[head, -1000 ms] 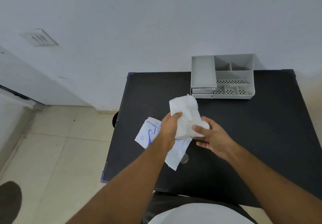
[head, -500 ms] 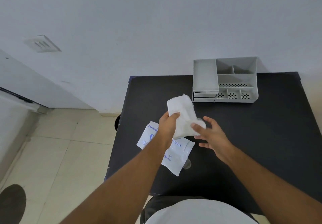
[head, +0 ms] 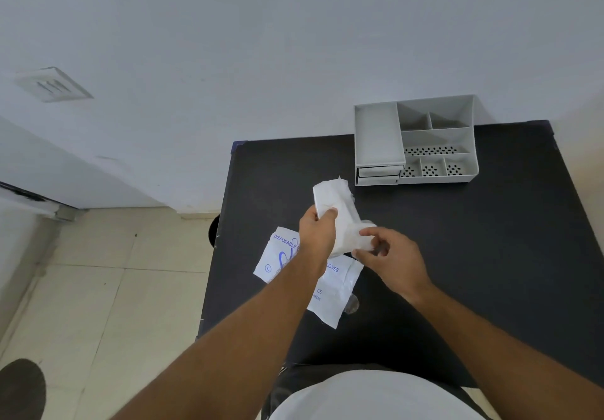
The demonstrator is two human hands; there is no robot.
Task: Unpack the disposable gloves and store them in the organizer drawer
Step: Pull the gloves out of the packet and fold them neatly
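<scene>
A folded white bundle of gloves (head: 340, 220) is held in the air just above the middle of the frame, over a black table (head: 457, 256). The left hand (head: 318, 231) grips the bundle's left edge, thumb on top and fingers closed underneath, so most of the bundle rises above and to the right of that grip. The right hand (head: 390, 257) pinches the bundle's lower right end between thumb and forefinger, with the other fingers curled loosely; that end looks thin and partly see-through. Directly below the hands, flat on the table, lies the white packet (head: 333, 292) with blue printing, partly hidden by the left forearm. A small clear scrap (head: 352, 304) sits just beside its lower right edge. In the upper right of the frame, at the far edge of the table against a pale wall (head: 261, 43), stands a grey organizer (head: 415, 140) with open compartments and two shut drawers (head: 379, 172) at its lower left, well apart from the hands. Beige floor tiles (head: 114, 289) fill the lower left.
</scene>
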